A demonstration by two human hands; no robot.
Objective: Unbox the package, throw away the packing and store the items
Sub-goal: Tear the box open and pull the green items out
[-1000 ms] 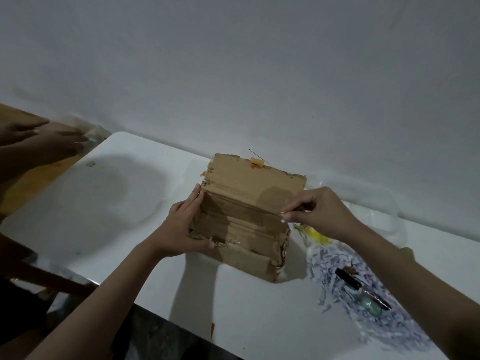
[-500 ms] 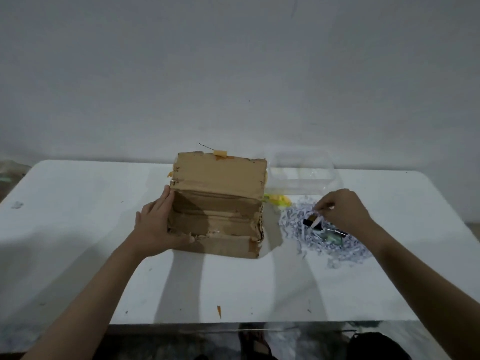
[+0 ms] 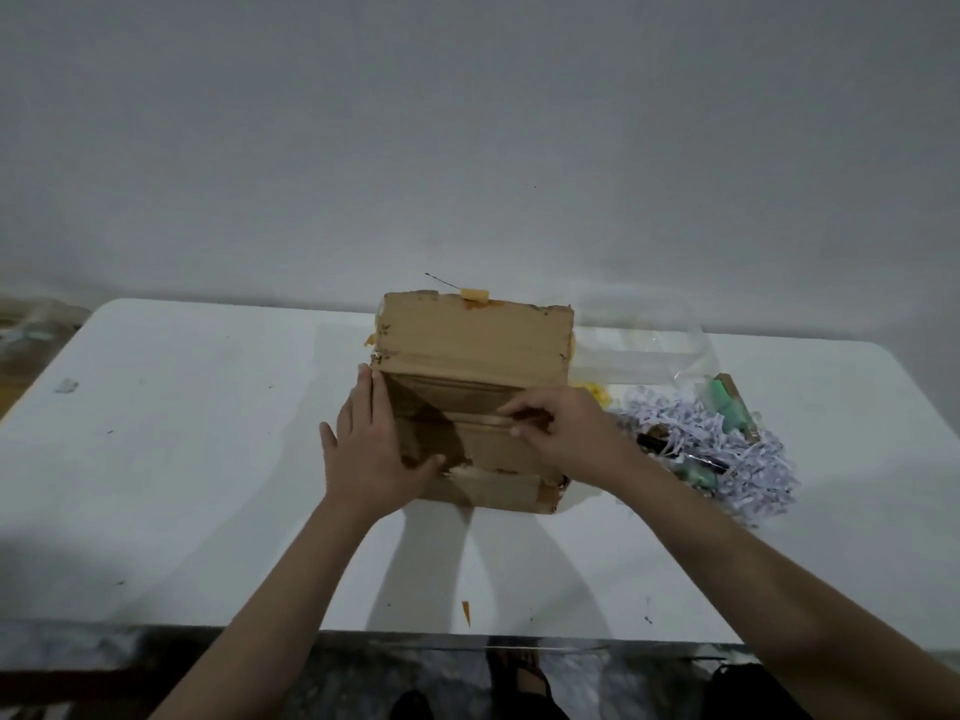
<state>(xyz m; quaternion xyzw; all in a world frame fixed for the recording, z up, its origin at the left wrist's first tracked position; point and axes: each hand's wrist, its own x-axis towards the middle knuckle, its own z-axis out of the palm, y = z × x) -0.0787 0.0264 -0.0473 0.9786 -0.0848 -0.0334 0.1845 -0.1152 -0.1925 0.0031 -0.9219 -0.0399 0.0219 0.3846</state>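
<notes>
Cardboard box (image 3: 470, 402) is being steadied by the left hand (image 3: 371, 449), fingers (image 3: 366, 402) straight, while its inner flap is seemingly being pinched by the right hand (image 3: 563, 433) for opening.

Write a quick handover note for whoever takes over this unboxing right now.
Left hand: flat against the left side of the brown cardboard box, thumb on its front edge.
Right hand: pinching an inner cardboard flap.
The heap of shredded white paper, with green items in it, lies on the white table right of the box.
Done: box opened, filler and items out.
Left: bin the packing, store the items.
</notes>
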